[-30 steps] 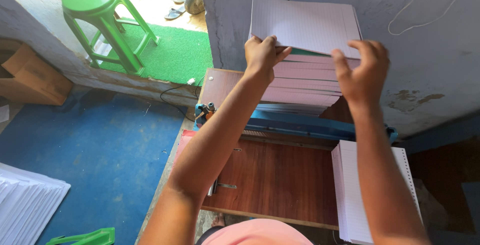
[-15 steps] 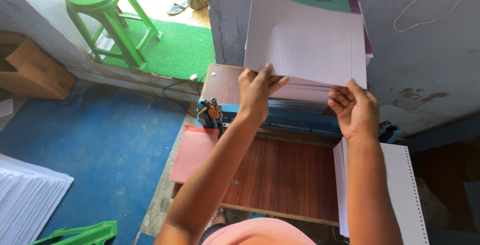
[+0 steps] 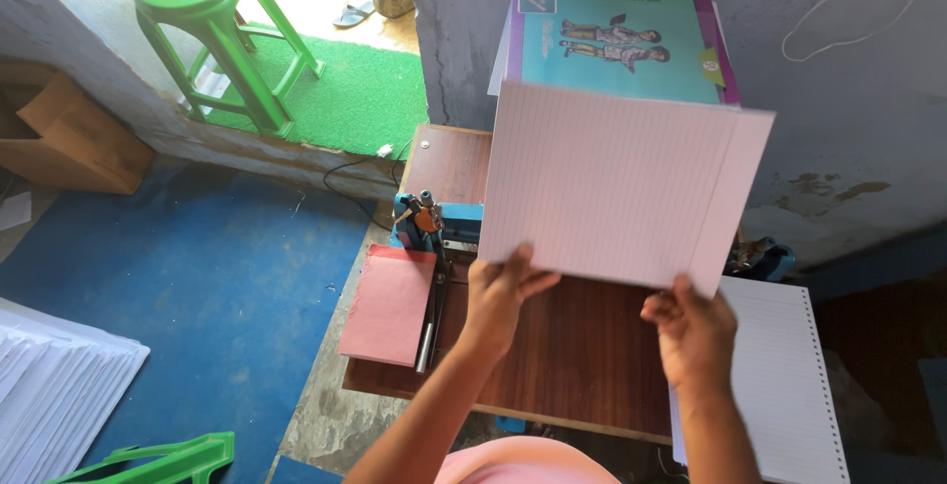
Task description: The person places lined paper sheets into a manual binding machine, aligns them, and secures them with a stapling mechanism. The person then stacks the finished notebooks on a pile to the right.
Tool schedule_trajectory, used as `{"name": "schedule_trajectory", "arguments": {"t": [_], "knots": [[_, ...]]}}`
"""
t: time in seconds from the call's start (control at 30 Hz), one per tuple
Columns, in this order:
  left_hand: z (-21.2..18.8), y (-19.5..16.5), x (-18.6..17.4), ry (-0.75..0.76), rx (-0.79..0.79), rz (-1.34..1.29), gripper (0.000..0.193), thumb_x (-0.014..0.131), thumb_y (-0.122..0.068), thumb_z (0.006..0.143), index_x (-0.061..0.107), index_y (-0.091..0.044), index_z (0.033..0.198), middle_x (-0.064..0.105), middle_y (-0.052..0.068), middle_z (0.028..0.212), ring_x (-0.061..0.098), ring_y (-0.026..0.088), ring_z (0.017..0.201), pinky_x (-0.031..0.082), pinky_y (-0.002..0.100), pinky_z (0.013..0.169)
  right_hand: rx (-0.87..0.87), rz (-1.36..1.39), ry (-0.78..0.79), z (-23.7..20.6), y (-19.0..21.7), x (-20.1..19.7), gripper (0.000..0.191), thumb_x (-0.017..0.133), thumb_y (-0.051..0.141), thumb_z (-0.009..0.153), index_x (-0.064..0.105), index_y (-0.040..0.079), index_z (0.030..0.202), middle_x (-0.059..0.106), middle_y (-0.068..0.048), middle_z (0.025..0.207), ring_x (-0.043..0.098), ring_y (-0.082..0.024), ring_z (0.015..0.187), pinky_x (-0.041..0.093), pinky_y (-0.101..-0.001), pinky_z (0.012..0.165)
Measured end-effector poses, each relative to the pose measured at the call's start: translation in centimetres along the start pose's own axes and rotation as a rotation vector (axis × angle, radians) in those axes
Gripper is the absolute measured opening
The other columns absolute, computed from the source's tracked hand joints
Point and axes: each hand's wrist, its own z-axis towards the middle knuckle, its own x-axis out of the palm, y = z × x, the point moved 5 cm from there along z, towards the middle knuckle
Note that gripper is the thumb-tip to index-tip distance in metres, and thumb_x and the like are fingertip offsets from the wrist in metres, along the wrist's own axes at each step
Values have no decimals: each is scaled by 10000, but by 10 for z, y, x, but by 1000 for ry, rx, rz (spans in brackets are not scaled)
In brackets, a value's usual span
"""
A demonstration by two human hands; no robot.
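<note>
Pale lined sheets (image 3: 617,183) are hanging above the brown table (image 3: 582,356) as we are holding them up. Our left hand (image 3: 503,292) is pinching the bottom edge, our right hand (image 3: 695,331) is gripping the lower right corner.

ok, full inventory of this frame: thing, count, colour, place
ruled paper sheaf: 1, white, held up over the table
illustrated covers: 1 stack, teal and purple, behind the sheaf
wooden table: 1, brown, centre
punching machine: 1, blue, table's left
pad: 1, red, table's left edge
punched ruled sheets: 1 stack, white, right
stool: 1, green, upper left
cardboard box: 1, brown, left
paper stack: 1, white, floor
left hand: grip on sheaf
right hand: grip on sheaf
</note>
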Motion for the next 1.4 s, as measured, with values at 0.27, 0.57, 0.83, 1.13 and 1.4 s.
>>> {"name": "schedule_trajectory", "arguments": {"t": [0.27, 0.57, 0.83, 1.13, 1.4], "knots": [[-69, 53, -65, -116, -201, -46, 295, 644, -197, 997, 690, 93, 1022, 732, 146, 927, 750, 218, 884, 665, 407, 857, 97, 8, 5, -66, -76, -48, 144, 643, 159, 1005, 671, 24, 1048, 730, -118, 844, 740, -205, 715, 640, -361, 635], [-112, 111, -122, -365, -419, -46, 209, 642, -169, 978, 618, 38, 963, 691, 126, 903, 730, 204, 832, 665, 391, 825, 381, -52, -110, -98, -146, -89, 148, 669, 148, 974, 650, 39, 875, 735, -135, 809, 739, -209, 700, 640, -337, 637], [-107, 149, -146, -485, -603, -63, 148, 583, -113, 1003, 561, 32, 1025, 614, 101, 947, 671, 195, 837, 670, 379, 896, 572, -86, -267, -95, -175, -88, 193, 683, 157, 956, 540, 31, 920, 692, -159, 889, 721, -219, 792, 640, -325, 727], [-79, 149, -133, -466, -631, -134, 213, 536, -105, 1013, 548, 86, 1108, 625, 143, 1045, 686, 207, 899, 646, 352, 907, 588, -106, -202, -63, -167, -76, 210, 686, 159, 952, 574, -17, 973, 698, -173, 911, 719, -234, 831, 640, -338, 758], [-60, 149, -130, -496, -588, -145, 230, 556, -96, 1015, 527, 105, 1123, 599, 154, 1060, 665, 221, 888, 660, 358, 895, 588, -140, -303, -42, -154, -66, 271, 626, 139, 993, 555, -80, 1136, 679, -223, 995, 722, -293, 898, 639, -366, 789]]}}
